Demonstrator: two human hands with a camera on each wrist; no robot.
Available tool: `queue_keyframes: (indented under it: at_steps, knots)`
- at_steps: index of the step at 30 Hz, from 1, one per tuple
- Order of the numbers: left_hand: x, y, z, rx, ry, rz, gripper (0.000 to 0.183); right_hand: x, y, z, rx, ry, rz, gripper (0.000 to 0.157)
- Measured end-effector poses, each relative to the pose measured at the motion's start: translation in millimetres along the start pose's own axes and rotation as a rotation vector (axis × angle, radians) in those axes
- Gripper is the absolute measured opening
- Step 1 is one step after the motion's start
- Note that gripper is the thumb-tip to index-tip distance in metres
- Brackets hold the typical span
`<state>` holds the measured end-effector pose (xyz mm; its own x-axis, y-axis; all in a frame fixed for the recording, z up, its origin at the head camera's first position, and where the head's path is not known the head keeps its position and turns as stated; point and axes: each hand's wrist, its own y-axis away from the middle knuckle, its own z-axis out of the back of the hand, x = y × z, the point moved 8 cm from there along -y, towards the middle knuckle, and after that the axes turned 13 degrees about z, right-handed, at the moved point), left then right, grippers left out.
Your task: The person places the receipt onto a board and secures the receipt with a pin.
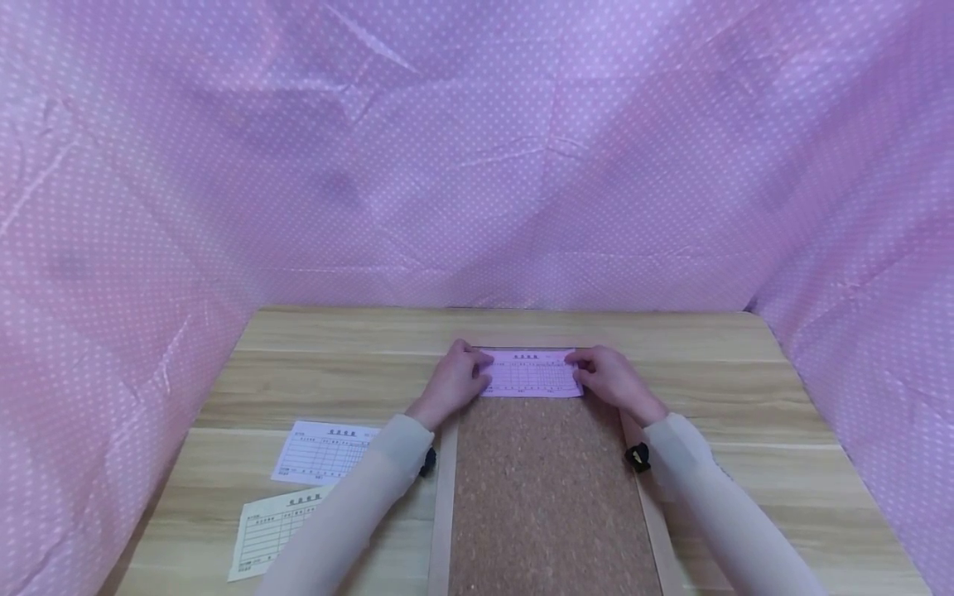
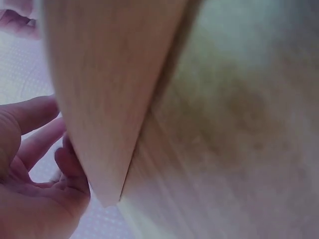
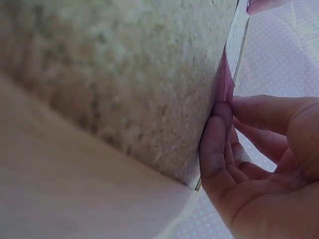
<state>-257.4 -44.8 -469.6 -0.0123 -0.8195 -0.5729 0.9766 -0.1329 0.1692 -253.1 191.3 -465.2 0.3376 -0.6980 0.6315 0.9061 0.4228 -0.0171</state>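
Observation:
A pink printed receipt slip (image 1: 531,377) lies across the far end of a cork board (image 1: 547,497) with a pale wooden frame. My left hand (image 1: 453,381) holds its left edge between thumb and fingers. At the opposite edge, my right hand (image 1: 609,377) pinches the slip. In the right wrist view, the slip's edge (image 3: 227,82) is slightly raised from the cork, caught between the thumb and fingers of the right hand (image 3: 264,164). The left wrist view has the left hand (image 2: 45,174) beside the board's wooden frame (image 2: 112,94); its fingertips are partly hidden behind that frame.
To the left of the board, a white receipt slip (image 1: 320,451) and a cream one (image 1: 272,534) lie on the wooden table (image 1: 760,389), both partly covered by the left sleeve (image 1: 350,513). A pink dotted cloth (image 1: 507,165) hangs behind the table and at both sides.

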Motion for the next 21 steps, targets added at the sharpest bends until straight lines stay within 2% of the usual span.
queue_keyframes:
  at_steps: [4, 7, 10, 14, 21]
  knots:
    - [-3.3, 2.8, 0.0, -0.004, -0.084, -0.036, 0.037, -0.3, -1.8, 0.9, 0.006, 0.013, 0.007, 0.029]
    - [-5.4, 3.3, -1.1, -0.017, -0.168, -0.09, 0.037, 0.4, -2.0, 0.3, 0.017, 0.014, 0.013, 0.029]
    - [-5.7, 3.9, -2.0, -0.018, -0.205, -0.135, 0.037, 1.0, -1.8, -0.2, 0.022, 0.01, 0.021, 0.03]
    - [-4.3, 4.5, -2.4, 0.011, -0.21, -0.168, 0.04, 1.5, -1.3, 1.1, 0.019, 0.006, 0.041, 0.034]
    - [0.7, 2.2, -2.2, 0.082, -0.171, -0.171, 0.05, 2.5, 0.4, 2.8, 0.033, -0.001, 0.053, 0.038]
